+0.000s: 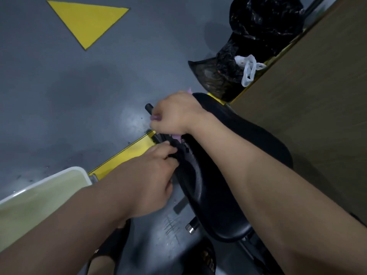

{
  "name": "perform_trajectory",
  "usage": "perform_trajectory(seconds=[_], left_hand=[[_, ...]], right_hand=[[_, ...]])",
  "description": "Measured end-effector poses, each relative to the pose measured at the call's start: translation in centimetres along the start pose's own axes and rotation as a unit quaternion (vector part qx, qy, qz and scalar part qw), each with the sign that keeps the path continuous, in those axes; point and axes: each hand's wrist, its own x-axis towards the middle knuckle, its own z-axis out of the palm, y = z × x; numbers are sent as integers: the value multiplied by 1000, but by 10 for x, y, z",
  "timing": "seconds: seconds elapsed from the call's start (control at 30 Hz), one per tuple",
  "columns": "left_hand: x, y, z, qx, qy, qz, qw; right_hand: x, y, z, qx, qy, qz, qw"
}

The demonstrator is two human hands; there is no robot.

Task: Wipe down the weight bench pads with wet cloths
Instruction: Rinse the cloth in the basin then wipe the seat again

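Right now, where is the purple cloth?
In the head view, near the middle, the purple cloth is bunched in the right hand at the far end of the black bench pad, just beyond the left hand.

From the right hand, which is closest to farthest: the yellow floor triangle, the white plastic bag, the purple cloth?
1. Purple cloth, held in the right hand grip.
2. White plastic bag, up to the right.
3. Yellow triangle, far upper left on the floor.

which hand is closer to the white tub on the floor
Left. The left hand grips the edge of the bench pad just right of the white tub; the right hand, holding a purple cloth, is farther up the pad.
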Motion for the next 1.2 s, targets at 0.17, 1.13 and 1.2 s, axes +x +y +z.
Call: perform_trajectory(seconds=[0.17, 1.13, 1.2], left_hand=[[-8, -14, -6, 61, -72, -97, 991], [147, 7, -14, 113, 100, -60, 987], [140, 1, -4, 113, 130, -82, 982]], right_hand=[[0, 52, -7, 143, -17, 86, 986], [-209, 35, 99, 204, 404, 300, 840], [-208, 35, 100, 206, 411, 304, 834]])
